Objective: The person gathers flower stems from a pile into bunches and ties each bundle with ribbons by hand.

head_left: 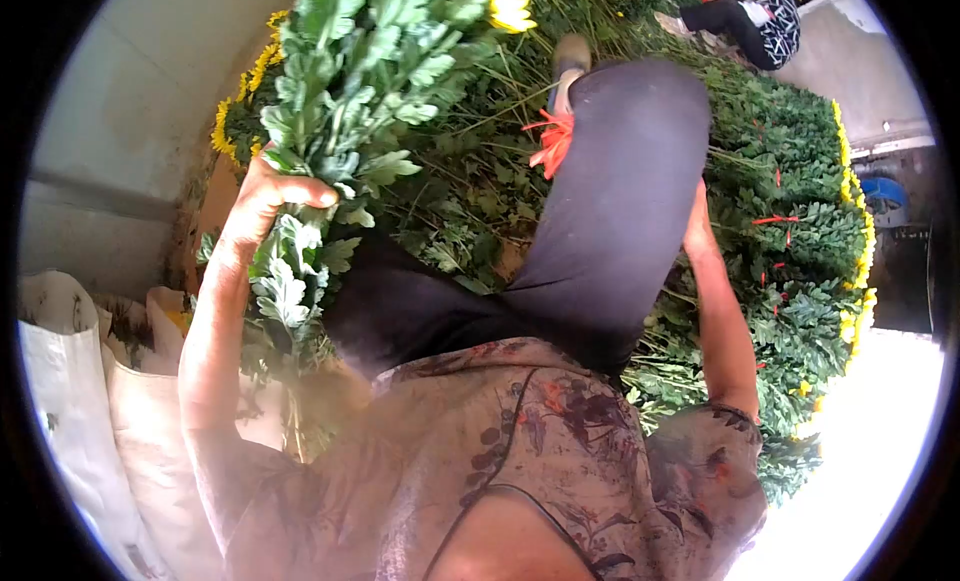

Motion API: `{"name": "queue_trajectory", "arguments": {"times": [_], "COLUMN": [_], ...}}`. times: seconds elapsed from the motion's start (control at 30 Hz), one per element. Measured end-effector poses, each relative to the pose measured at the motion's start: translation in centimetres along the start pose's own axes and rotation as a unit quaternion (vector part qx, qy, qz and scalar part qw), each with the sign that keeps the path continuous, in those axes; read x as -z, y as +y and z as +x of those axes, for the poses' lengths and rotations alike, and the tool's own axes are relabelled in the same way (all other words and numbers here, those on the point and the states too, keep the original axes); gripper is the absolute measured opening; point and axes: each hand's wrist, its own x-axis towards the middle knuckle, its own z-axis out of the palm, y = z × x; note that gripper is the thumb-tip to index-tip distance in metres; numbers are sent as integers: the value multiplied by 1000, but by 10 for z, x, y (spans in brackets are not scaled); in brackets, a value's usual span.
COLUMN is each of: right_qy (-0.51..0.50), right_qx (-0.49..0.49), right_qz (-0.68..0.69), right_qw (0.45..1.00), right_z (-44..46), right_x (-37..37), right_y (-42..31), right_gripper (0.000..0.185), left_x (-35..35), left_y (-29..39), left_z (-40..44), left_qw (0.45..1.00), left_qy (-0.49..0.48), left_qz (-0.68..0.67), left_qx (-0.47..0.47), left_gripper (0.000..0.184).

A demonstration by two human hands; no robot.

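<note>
My left hand (285,193) is closed around the stems of a large leafy bunch of yellow chrysanthemums (350,91). The bunch stands upright at the left, its yellow blooms at the top edge of the view and bare stems hanging below my wrist. My right hand (696,219) is on the outer side of my raised right leg, and the leg hides its fingers. A cluster of red ties (553,144) shows at the inner side of that leg, near the shin.
Cut chrysanthemum stems (480,171) cover the ground ahead. Bunches bound with red ties (790,201) are stacked along the right, blooms outward. White sacks (70,381) stand at the left by a wall (130,101). Another person (765,26) sits at the upper right, near a blue round object (884,199).
</note>
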Motion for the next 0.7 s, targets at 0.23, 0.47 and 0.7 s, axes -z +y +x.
{"name": "queue_trajectory", "arguments": {"times": [0.23, 0.47, 0.7], "right_qy": [-172, 113, -23], "right_qx": [153, 249, -115], "right_qz": [-414, -380, -46], "right_qw": [881, 883, 992], "right_z": [3, -16, 7], "right_x": [-35, -2, -12], "right_y": [-27, -24, 115], "right_gripper": [26, 26, 34], "left_x": [16, 18, 38], "left_y": [-14, -21, -50], "left_z": [8, 11, 13], "left_qw": [996, 997, 997], "left_qy": [-25, -18, -19], "left_qz": [49, 55, 32], "left_qx": [66, 49, 67], "left_gripper": [52, 69, 60]}}
